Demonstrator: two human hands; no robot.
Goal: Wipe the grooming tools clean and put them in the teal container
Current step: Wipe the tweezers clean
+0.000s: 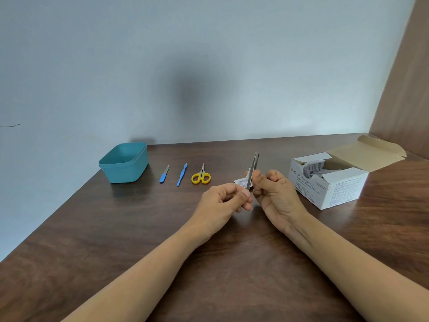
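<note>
Leftmost, the teal container sits near the table's back-left edge, open-topped, nothing visible inside from this angle. To its right, three tools lie in a row on the table, apart from one another: a small nail file with blue handle, a longer blue-handled tool, then yellow-handled scissors, blades pointing away. None touches the container.

Centre: left hand pinches the lower end of metal tweezers between thumb and fingers; the tweezers stand tilted, tips up and away. Right hand is curled closed around the tweezers' middle, thumb against the metal; what lies between fingers and metal cannot be told. A torn white swab wrapper shows just behind the hands; whether it lies on the table or is held is unclear. Both forearms reach in from the bottom edge.

Right: a white cardboard box of alcohol swabs, lid flap folded back, loose sachets crumpled inside. It stands near the right hand, not touching.

Surface: dark wood-grain table, slightly glossy. Behind, a plain pale wall with a soft shadow at centre; a brown panel at the right corner.
</note>
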